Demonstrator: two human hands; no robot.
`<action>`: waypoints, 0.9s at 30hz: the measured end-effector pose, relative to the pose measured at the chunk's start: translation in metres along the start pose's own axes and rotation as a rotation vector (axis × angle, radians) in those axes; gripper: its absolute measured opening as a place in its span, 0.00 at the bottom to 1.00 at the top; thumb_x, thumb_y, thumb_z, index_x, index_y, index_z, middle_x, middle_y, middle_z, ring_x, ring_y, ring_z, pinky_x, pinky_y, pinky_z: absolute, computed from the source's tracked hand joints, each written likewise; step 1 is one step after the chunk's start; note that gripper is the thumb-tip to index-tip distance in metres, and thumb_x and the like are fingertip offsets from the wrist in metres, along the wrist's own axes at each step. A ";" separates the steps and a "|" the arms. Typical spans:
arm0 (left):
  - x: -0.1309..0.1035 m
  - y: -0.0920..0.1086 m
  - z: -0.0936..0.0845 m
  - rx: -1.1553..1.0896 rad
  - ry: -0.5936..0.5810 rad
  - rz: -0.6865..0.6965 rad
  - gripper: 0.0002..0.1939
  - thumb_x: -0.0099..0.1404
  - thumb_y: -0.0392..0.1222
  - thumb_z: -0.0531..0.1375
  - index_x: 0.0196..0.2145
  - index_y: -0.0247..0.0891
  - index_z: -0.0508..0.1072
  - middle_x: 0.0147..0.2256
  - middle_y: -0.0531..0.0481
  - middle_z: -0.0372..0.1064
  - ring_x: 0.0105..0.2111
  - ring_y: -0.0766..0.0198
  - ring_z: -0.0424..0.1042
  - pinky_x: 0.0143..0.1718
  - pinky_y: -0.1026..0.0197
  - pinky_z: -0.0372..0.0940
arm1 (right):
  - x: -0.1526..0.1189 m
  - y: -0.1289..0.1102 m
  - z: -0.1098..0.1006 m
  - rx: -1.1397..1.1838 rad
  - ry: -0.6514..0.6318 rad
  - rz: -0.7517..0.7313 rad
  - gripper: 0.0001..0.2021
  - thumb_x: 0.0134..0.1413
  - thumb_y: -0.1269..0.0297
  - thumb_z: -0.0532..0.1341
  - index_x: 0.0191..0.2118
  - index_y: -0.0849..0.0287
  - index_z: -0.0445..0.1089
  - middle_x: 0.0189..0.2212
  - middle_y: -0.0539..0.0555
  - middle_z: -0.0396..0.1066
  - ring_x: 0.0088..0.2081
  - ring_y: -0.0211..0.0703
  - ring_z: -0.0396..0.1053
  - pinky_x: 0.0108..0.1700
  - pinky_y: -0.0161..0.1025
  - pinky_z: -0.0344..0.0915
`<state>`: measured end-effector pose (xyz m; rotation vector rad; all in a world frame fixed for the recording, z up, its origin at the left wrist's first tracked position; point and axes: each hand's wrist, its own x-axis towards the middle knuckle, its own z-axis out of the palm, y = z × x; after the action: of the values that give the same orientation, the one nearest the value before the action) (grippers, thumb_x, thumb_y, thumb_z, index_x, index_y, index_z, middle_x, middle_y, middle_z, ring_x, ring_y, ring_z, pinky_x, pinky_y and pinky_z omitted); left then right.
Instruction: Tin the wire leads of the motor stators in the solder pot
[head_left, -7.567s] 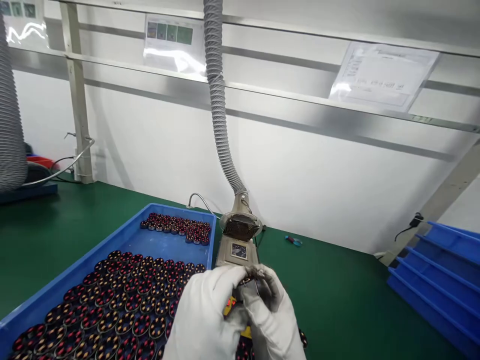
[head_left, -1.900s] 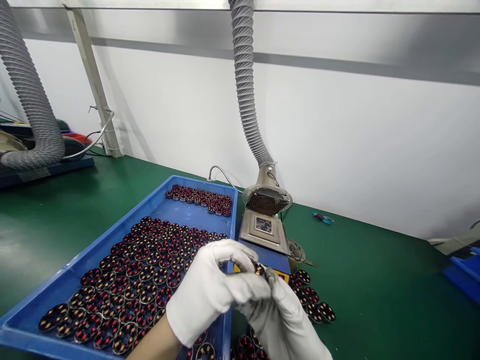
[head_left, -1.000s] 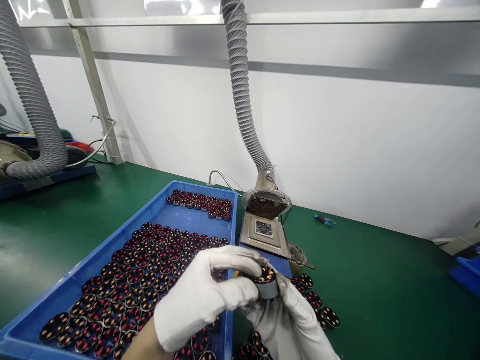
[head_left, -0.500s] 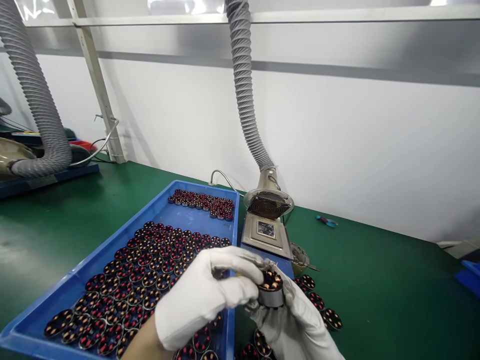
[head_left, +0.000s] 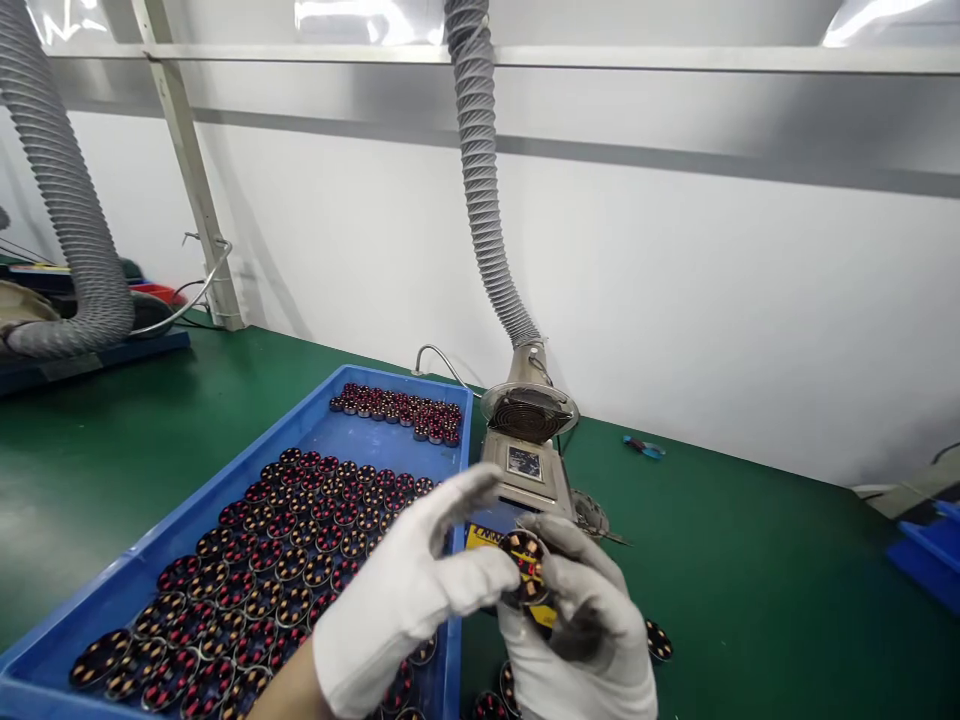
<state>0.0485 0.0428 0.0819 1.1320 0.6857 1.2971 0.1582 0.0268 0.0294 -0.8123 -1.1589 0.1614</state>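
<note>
White-gloved, the right hand [head_left: 581,620] pinches a wound stator [head_left: 523,562] face-up for viewing while the left hand [head_left: 409,600], fingers spread and empty, touches its rim.

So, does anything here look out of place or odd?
Yes, slightly. A few motor parts lie loose on the green table, outside the blue tray where the rest sit in rows. The glove on the right hand has dark smudges; the left hand has a clean one.
</note>
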 end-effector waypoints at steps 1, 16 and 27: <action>0.001 -0.003 0.004 -0.043 -0.057 -0.075 0.19 0.50 0.35 0.65 0.42 0.41 0.76 0.40 0.48 0.75 0.41 0.58 0.72 0.43 0.61 0.65 | -0.003 -0.001 0.003 -0.078 -0.005 -0.119 0.17 0.44 0.79 0.63 0.39 0.51 0.69 0.44 0.51 0.69 0.45 0.42 0.70 0.43 0.38 0.70; 0.006 -0.007 0.014 -0.127 0.189 -0.169 0.10 0.40 0.29 0.65 0.25 0.35 0.79 0.25 0.48 0.75 0.25 0.66 0.71 0.29 0.68 0.66 | 0.001 0.006 -0.010 -0.193 0.043 -0.243 0.18 0.42 0.83 0.63 0.37 0.54 0.68 0.42 0.52 0.68 0.43 0.42 0.71 0.41 0.40 0.73; 0.002 -0.001 0.006 -0.182 0.133 -0.052 0.15 0.43 0.27 0.64 0.31 0.39 0.79 0.23 0.55 0.73 0.20 0.74 0.65 0.23 0.74 0.62 | -0.004 0.002 -0.005 -0.165 0.045 -0.268 0.17 0.40 0.81 0.66 0.37 0.57 0.68 0.43 0.52 0.70 0.45 0.42 0.71 0.44 0.41 0.73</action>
<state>0.0549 0.0433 0.0831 0.8810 0.6757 1.3697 0.1614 0.0241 0.0244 -0.7923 -1.2380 -0.1752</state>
